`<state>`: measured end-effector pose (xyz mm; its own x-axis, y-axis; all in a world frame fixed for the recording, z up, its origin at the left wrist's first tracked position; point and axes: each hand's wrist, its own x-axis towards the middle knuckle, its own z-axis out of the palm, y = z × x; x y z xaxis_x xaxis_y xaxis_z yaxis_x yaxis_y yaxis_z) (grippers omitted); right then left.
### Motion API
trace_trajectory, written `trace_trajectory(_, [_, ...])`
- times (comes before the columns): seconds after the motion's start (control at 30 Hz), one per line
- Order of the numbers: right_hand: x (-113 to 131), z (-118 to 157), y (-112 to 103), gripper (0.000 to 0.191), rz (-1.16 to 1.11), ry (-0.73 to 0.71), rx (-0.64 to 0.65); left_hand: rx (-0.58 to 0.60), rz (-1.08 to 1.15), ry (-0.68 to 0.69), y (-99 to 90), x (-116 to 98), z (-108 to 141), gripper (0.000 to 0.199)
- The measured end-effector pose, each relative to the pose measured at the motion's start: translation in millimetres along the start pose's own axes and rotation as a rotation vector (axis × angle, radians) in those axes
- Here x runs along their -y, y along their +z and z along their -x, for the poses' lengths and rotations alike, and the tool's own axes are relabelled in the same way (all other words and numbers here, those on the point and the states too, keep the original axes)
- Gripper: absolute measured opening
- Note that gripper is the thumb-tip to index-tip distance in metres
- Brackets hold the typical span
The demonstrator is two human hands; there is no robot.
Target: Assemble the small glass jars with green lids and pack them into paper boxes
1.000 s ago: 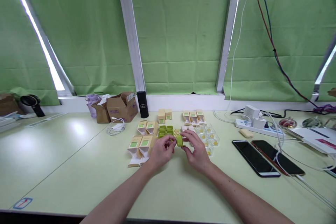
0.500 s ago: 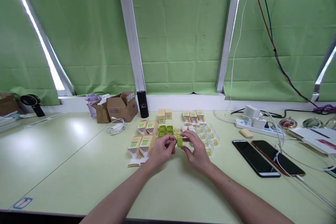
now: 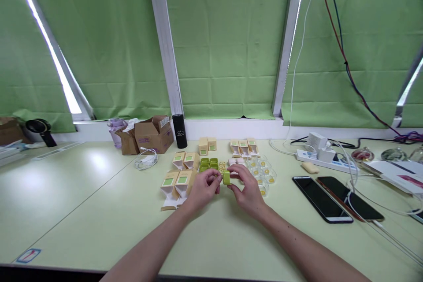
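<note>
Between the thumb and fingers of my right hand [image 3: 246, 188] is a small green square case [image 3: 226, 177], held above the table. My left hand [image 3: 205, 188] is closed in a pinch right beside the case's left side; what its fingertips hold is too small to make out. Just beyond the hands sit several green square cases [image 3: 209, 164] and a group of tiny yellowish pieces [image 3: 222, 165]. Clear plastic cups [image 3: 264, 172] with yellow centres stand to the right, near some pale pink pieces [image 3: 236, 161]. Open cream cartons with green labels [image 3: 180, 181] lie left of my left hand.
More small cartons [image 3: 243, 147] stand at the back. Farther left are a cardboard box [image 3: 153, 135] and a black tumbler [image 3: 179, 131]. On the right lie two phones [image 3: 322, 199], a beige rounded object [image 3: 310, 168] and a power strip [image 3: 340, 166] with cables.
Both hands stay in nearly the same place. The left fingertips have shifted very slightly against the green case; everything else is unmoved.
</note>
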<state>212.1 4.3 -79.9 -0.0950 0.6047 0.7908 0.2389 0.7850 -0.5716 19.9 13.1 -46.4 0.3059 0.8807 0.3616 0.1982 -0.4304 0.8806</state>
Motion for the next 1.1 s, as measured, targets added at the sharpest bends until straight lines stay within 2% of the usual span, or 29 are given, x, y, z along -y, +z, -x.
trace_trajectory(1.1, [-0.9,-0.3,-0.6,0.050,0.012,0.023,-0.009,-0.025,-0.026,0.002,-1.6,0.0,-1.2,0.032])
